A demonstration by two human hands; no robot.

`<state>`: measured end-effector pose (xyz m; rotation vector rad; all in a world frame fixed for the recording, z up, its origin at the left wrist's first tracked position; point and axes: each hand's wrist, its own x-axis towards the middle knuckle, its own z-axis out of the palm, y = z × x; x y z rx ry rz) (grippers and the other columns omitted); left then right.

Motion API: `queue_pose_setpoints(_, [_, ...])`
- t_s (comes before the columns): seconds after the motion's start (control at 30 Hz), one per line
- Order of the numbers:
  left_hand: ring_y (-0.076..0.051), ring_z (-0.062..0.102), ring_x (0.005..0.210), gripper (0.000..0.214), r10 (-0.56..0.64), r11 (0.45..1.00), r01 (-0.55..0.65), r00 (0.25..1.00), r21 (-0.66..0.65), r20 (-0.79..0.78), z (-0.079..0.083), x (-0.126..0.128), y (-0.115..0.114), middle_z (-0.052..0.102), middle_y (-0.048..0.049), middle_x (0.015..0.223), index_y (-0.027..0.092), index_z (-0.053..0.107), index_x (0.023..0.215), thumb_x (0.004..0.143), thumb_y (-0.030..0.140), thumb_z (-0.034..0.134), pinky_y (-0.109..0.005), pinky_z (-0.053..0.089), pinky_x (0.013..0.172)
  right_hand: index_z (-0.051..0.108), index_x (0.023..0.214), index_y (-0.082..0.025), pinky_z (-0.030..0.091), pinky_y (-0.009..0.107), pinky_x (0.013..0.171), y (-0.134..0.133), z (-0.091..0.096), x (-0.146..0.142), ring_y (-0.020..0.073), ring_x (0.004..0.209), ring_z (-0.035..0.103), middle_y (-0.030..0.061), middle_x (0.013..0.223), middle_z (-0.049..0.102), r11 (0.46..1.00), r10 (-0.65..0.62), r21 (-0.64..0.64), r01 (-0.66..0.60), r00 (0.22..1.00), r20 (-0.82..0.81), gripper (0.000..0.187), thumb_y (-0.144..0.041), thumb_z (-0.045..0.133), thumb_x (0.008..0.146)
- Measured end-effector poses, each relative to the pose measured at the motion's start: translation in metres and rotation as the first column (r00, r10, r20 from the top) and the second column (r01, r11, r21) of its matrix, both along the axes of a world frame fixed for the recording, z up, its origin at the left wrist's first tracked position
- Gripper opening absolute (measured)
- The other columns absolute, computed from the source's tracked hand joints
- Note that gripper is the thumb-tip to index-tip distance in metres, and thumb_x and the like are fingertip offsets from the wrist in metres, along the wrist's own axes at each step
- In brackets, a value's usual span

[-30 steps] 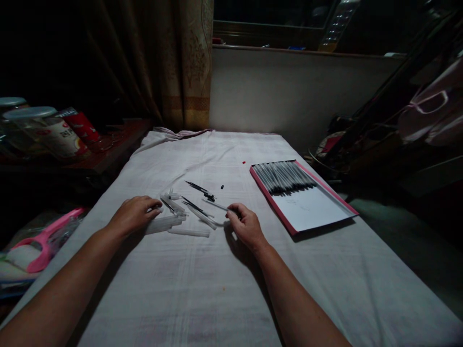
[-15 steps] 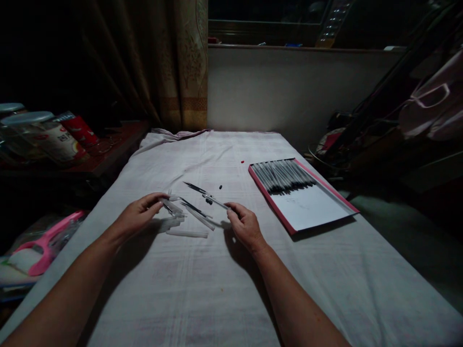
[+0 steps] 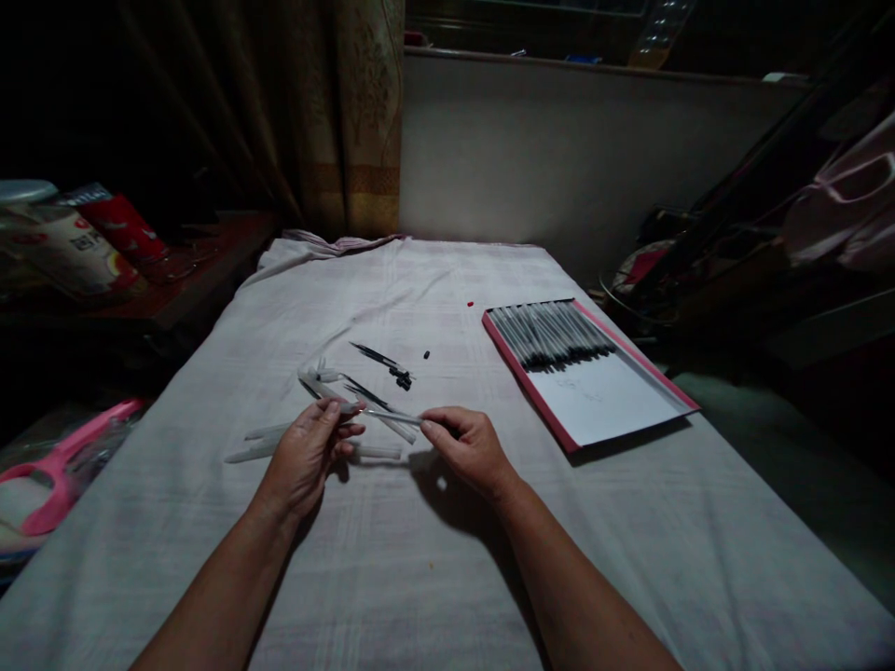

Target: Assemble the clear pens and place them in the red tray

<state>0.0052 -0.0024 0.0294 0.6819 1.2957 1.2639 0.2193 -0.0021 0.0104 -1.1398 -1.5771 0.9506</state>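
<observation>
Since the earlier frames, the left hand [image 3: 308, 455] has left the pile of clear tubes and come to the centre, meeting the right hand [image 3: 467, 445]. Both hands are closed in a fingertip pinch on one slim pen piece [image 3: 388, 416], held just above the tabletop [image 3: 419, 568] between them. The dim light does not show whether it is one part or two joined. Two clear tubes [image 3: 269, 434] lie on the cloth left of the left hand. Loose dark refills [image 3: 376, 355] and small black caps [image 3: 404, 377] lie just beyond the hands. A pink-edged tray [image 3: 629, 410] sits well to the right, with a row of pens [image 3: 552, 334] at its far end. A pink-handled item [image 3: 62, 455] lies off the tabletop's left edge.
</observation>
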Motion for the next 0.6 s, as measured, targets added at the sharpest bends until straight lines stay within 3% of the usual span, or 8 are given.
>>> queue_pose_setpoints(0.27, [-0.013, 0.066, 0.06, 0.046, -0.09, 0.995, 0.091, 0.995, 0.032, -0.039, -0.005, 0.006, -0.009, 0.074, -0.0053, 0.094, 0.019, 0.058, 0.092, 0.066, 0.048, 0.082, -0.017, 0.045, 0.038, 0.079, 0.082, -0.019, 0.051, 0.028, 0.065, -0.001, -0.001, -0.002, 0.0189, 0.069, 0.069, 0.0058, 0.075, 0.075, 0.999, 0.033, -0.027, -0.031, 0.996, 0.078, 0.02, -0.029, 0.061, 0.082])
queue_pose_setpoints(0.37, [-0.009, 0.055, 0.047, 0.055, -0.139, 0.99, 0.14, 0.985, 0.011, -0.104, -0.009, 0.008, -0.013, 0.07, -0.0002, 0.076, 0.019, 0.059, 0.093, 0.061, 0.057, 0.082, -0.016, 0.037, 0.034, 0.078, 0.083, -0.018, 0.05, 0.028, 0.065, 0.001, 0.0, 0.003, 0.0186, 0.069, 0.068, 0.005, 0.075, 0.075, 0.995, 0.063, -0.088, -0.055, 0.994, 0.085, 0.021, -0.032, 0.062, 0.082])
queue_pose_setpoints(0.47, [-0.006, 0.04, 0.036, 0.055, -0.264, 0.964, 0.261, 0.946, -0.044, -0.187, -0.012, 0.006, -0.016, 0.055, 0.0071, 0.052, 0.019, 0.06, 0.09, 0.065, 0.066, 0.076, -0.016, 0.029, 0.033, 0.077, 0.082, -0.018, 0.048, 0.027, 0.062, 0.003, 0.004, 0.011, 0.0164, 0.065, 0.064, 0.0032, 0.071, 0.072, 0.98, 0.115, -0.167, -0.104, 0.992, 0.055, 0.023, -0.034, 0.061, 0.082])
queue_pose_setpoints(0.6, [-0.007, 0.039, 0.039, 0.049, -0.437, 0.896, 0.442, 0.857, -0.044, -0.275, -0.017, 0.0, -0.017, 0.046, 0.0072, 0.047, 0.019, 0.058, 0.078, 0.075, 0.067, 0.067, -0.017, 0.029, 0.037, 0.074, 0.078, -0.015, 0.041, 0.024, 0.052, 0.004, 0.009, 0.021, 0.012, 0.054, 0.054, 0.0007, 0.061, 0.064, 0.939, 0.178, -0.297, -0.175, 0.984, -0.019, 0.024, -0.035, 0.062, 0.081])
